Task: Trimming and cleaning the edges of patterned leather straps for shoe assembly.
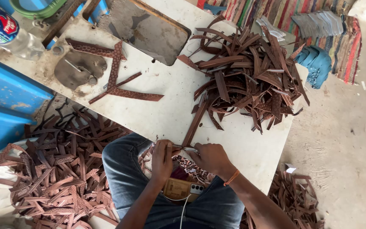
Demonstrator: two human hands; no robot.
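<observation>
Head view: both hands, left hand (162, 160) and right hand (210, 157), pinch a long brown patterned leather strip (195, 124) at the white tabletop (170, 114) edge; its far end could drag the loose pile of brown leather strips (250, 80).

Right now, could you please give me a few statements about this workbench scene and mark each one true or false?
1. Both hands, the left hand and the right hand, meet at the near edge of the white table. True.
2. The big pile of brown strips lies on the table's left end. False: it lies on the right end, as the camera sees it.
3. A phone rests on the person's lap. True.
4. The floor to the left of the person's knee holds blue strips. False: the floor strips there are brown.
5. The right wrist wears an orange band. True.
</observation>
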